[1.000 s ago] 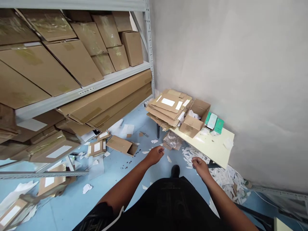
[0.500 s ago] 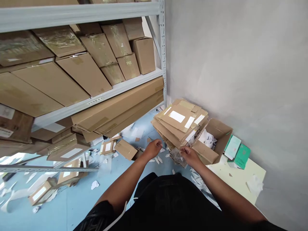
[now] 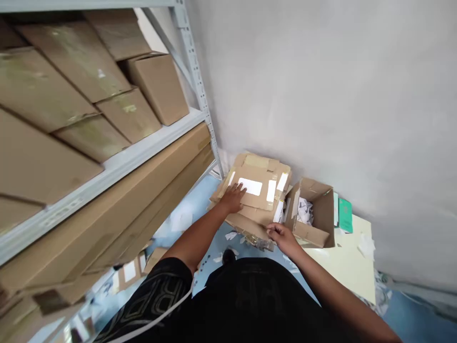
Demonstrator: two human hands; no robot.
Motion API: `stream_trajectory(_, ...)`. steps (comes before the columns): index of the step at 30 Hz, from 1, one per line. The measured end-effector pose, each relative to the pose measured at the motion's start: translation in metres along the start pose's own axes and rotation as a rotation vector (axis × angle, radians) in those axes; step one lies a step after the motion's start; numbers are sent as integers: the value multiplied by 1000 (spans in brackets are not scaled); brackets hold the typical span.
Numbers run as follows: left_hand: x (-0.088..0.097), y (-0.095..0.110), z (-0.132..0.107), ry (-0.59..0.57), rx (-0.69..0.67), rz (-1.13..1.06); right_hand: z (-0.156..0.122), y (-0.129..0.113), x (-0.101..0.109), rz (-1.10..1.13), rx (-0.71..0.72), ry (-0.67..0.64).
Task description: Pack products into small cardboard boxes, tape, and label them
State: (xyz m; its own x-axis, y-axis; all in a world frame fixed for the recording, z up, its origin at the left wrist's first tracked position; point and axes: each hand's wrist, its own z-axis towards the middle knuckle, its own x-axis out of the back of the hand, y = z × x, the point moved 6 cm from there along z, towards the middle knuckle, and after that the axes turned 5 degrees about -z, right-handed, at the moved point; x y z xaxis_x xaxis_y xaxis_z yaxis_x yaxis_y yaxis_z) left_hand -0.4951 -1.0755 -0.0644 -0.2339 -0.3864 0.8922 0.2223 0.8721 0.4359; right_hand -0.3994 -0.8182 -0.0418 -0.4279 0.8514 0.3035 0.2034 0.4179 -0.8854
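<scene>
A stack of flattened cardboard boxes [image 3: 257, 178] with white labels lies on the end of a pale table [image 3: 348, 264] by the wall. My left hand [image 3: 233, 196] rests flat on top of the stack's left side, fingers spread. My right hand [image 3: 282, 237] grips the near edge of the stack, fingers curled around the lower sheets. A small open cardboard box [image 3: 316, 214] with white paper scraps inside stands just right of the stack.
A grey metal shelf rack [image 3: 143, 147] packed with brown cartons fills the left. Green and white small packages [image 3: 343, 209] lie behind the open box. Paper scraps and small boxes litter the blue floor [image 3: 185, 214]. A plain wall rises behind the table.
I have stepped closer and turned right. My left hand rose from below the stack onto its top. My right hand moved from the crumpled plastic to the stack's near edge.
</scene>
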Motion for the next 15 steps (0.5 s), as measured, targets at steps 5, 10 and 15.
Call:
stream_trajectory(5, -3, -12, 26, -137, -249, 7, -13, -4, -16, 45, -95, 197)
stream_trajectory(10, 13, -11, 35, -193, -377, 4, -29, 5, -20, 39, -167, 314)
stream_trajectory(15, 43, 8, 30, -180, -506, 69, -35, 8, -15, 48, -179, 367)
